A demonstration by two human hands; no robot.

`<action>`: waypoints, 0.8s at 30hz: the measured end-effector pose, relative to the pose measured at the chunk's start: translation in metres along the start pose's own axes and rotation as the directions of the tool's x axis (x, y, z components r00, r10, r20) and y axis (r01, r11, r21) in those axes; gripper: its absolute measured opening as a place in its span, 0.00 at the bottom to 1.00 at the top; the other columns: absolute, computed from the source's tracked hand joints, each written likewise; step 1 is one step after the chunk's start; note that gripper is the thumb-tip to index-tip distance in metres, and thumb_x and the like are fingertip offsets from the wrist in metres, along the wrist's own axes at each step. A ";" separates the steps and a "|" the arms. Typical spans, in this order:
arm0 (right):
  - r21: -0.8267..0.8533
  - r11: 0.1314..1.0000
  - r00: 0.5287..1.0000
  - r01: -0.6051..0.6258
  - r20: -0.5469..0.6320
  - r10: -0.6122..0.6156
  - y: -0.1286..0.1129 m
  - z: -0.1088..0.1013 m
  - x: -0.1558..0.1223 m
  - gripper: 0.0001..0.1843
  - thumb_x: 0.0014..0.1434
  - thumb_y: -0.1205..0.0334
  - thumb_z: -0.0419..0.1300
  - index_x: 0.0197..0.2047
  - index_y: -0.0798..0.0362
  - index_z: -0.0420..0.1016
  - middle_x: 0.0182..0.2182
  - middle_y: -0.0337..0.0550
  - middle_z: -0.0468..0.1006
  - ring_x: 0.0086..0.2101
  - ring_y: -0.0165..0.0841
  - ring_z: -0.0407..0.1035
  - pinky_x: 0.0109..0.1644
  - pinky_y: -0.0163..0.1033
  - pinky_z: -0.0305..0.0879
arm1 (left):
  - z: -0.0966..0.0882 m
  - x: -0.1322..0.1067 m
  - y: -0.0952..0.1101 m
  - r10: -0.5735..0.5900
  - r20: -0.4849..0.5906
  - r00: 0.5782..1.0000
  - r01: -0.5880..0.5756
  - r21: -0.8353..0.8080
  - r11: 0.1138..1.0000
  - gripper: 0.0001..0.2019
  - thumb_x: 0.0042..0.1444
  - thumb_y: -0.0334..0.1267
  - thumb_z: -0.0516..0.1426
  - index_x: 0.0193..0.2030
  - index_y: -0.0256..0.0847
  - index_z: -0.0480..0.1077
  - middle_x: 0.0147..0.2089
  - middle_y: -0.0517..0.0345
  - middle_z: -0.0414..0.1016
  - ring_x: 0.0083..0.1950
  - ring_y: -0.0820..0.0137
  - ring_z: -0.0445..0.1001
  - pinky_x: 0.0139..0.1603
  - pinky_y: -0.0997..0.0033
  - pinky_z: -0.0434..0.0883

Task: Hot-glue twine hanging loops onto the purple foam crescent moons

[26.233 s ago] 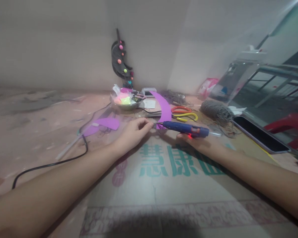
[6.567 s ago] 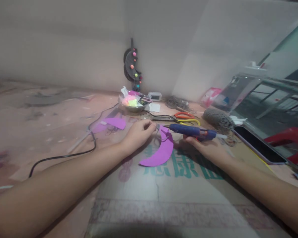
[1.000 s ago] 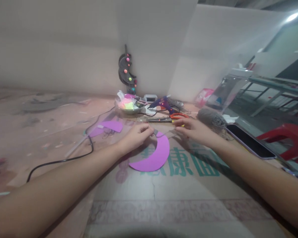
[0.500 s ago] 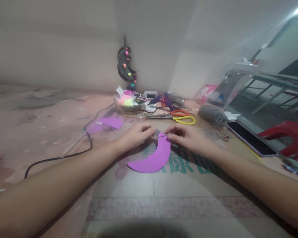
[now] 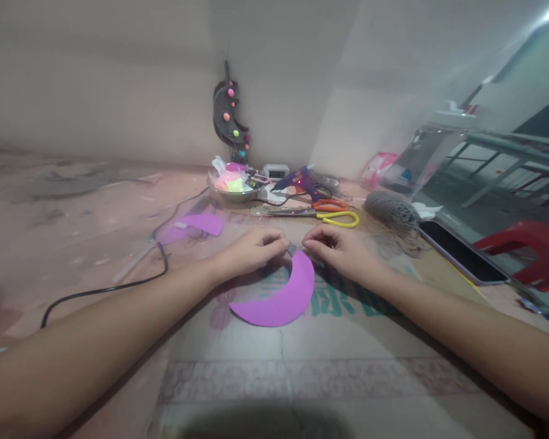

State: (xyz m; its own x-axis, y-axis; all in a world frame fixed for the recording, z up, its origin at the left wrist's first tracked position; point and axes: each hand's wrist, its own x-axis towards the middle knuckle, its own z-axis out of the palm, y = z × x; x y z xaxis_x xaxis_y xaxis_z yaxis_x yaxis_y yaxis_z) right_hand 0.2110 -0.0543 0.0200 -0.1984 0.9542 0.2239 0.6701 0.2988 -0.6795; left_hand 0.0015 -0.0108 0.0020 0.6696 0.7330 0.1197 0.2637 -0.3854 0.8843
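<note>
A purple foam crescent [image 5: 281, 296] lies flat on printed cardboard [image 5: 302, 347]. My left hand [image 5: 251, 250] is closed in a pinch at the crescent's upper tip, holding a thin grey string [image 5: 293, 249] there. My right hand [image 5: 336, 247] is also pinched, pressing the same string onto that tip from the right. The two hands almost touch. The blue glue gun [image 5: 299, 180] rests at the back, near the scissors, away from both hands.
A metal bowl [image 5: 233, 194] of bright pom-poms, orange and yellow scissors [image 5: 332, 213], a bundle of grey yarn [image 5: 391, 210], a phone [image 5: 460, 256] and a purple scrap [image 5: 201, 224] lie behind. A black cable [image 5: 119, 283] runs left. A black decorated crescent [image 5: 229, 119] leans on the wall.
The glue gun left my right hand and now rests at the back. In the last second my right hand moved left to the crescent's tip and pinched the string beside my left hand.
</note>
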 end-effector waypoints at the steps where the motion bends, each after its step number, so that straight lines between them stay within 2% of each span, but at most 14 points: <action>1: 0.005 1.000 1.000 0.000 0.003 0.000 0.001 0.001 0.000 0.10 0.57 0.56 0.58 0.34 0.53 0.75 0.27 0.40 0.76 0.26 0.30 0.65 0.30 0.35 0.61 | 0.000 0.000 0.001 -0.001 0.010 1.000 0.001 -0.004 1.000 0.15 0.59 0.45 0.50 0.26 0.38 0.66 0.25 0.60 0.68 0.27 0.74 0.66 0.28 0.75 0.63; 8: 0.022 0.999 1.000 0.025 0.003 -0.025 0.001 0.003 0.001 0.09 0.58 0.57 0.58 0.34 0.53 0.75 0.28 0.40 0.77 0.29 0.31 0.68 0.33 0.36 0.63 | 0.000 -0.001 0.002 -0.034 0.054 0.998 0.035 -0.028 0.999 0.15 0.59 0.45 0.50 0.27 0.37 0.67 0.26 0.60 0.68 0.27 0.74 0.66 0.28 0.75 0.63; 11: 0.028 0.998 0.999 0.053 0.005 -0.053 0.003 0.004 0.002 0.09 0.59 0.58 0.57 0.35 0.52 0.76 0.32 0.42 0.78 0.33 0.33 0.70 0.38 0.38 0.65 | 0.000 -0.001 0.003 -0.035 0.065 0.997 0.039 -0.052 0.998 0.16 0.60 0.46 0.51 0.27 0.37 0.65 0.25 0.61 0.67 0.27 0.75 0.65 0.28 0.75 0.62; 13: 0.040 0.997 0.998 0.068 -0.020 -0.067 0.006 0.003 0.003 0.11 0.60 0.60 0.55 0.42 0.51 0.77 0.36 0.43 0.78 0.35 0.34 0.71 0.39 0.39 0.66 | 0.001 -0.001 0.003 -0.032 0.045 0.998 0.035 -0.069 0.997 0.16 0.60 0.47 0.51 0.27 0.37 0.65 0.26 0.60 0.66 0.28 0.74 0.65 0.28 0.76 0.62; 15: 0.121 0.992 0.997 0.027 -0.081 -0.017 0.008 0.000 0.004 0.16 0.62 0.58 0.53 0.51 0.48 0.72 0.38 0.43 0.77 0.31 0.32 0.70 0.33 0.38 0.66 | 0.002 -0.002 0.004 -0.045 -0.005 0.999 0.044 -0.096 0.994 0.17 0.60 0.48 0.51 0.27 0.37 0.65 0.26 0.60 0.67 0.27 0.74 0.64 0.27 0.75 0.62; 17: 0.253 0.967 0.981 -0.013 -0.182 0.061 0.010 -0.004 0.005 0.18 0.62 0.53 0.52 0.54 0.48 0.67 0.36 0.42 0.75 0.26 0.30 0.66 0.27 0.36 0.63 | 0.004 -0.001 0.004 -0.068 -0.088 0.994 0.059 -0.105 0.993 0.17 0.60 0.48 0.50 0.27 0.38 0.64 0.24 0.62 0.65 0.26 0.75 0.62 0.26 0.75 0.60; 20: 0.356 0.934 0.965 0.004 -0.247 0.090 0.009 -0.008 0.004 0.15 0.62 0.47 0.53 0.43 0.50 0.67 0.29 0.38 0.70 0.23 0.28 0.62 0.26 0.34 0.61 | 0.005 -0.001 0.005 -0.061 -0.239 0.969 0.041 -0.088 0.995 0.17 0.60 0.47 0.50 0.25 0.38 0.62 0.23 0.63 0.61 0.25 0.74 0.60 0.26 0.75 0.58; 22: 0.344 0.938 0.983 -0.041 -0.154 0.099 0.008 -0.006 0.001 0.16 0.61 0.45 0.53 0.36 0.51 0.67 0.25 0.36 0.68 0.23 0.27 0.60 0.26 0.33 0.60 | 0.005 -0.001 0.006 -0.038 -0.285 0.958 0.017 -0.077 0.997 0.17 0.61 0.46 0.50 0.25 0.38 0.63 0.23 0.63 0.61 0.26 0.74 0.61 0.27 0.75 0.59; 24: 0.312 0.945 0.994 -0.094 -0.029 0.108 0.006 -0.002 -0.002 0.18 0.60 0.44 0.54 0.34 0.52 0.68 0.25 0.37 0.68 0.24 0.28 0.61 0.26 0.33 0.59 | 0.005 -0.001 0.007 -0.032 -0.265 0.964 0.014 -0.070 0.997 0.16 0.61 0.46 0.51 0.26 0.38 0.64 0.23 0.62 0.63 0.26 0.74 0.62 0.27 0.75 0.59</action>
State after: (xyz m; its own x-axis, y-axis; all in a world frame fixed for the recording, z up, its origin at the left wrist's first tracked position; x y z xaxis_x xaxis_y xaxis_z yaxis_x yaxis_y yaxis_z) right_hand 0.2172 -0.0549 0.0169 -0.1040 0.9801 0.1692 0.4287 0.1977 -0.8815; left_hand 0.0061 -0.0168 0.0061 0.4527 0.8673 0.2068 0.2240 -0.3351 0.9152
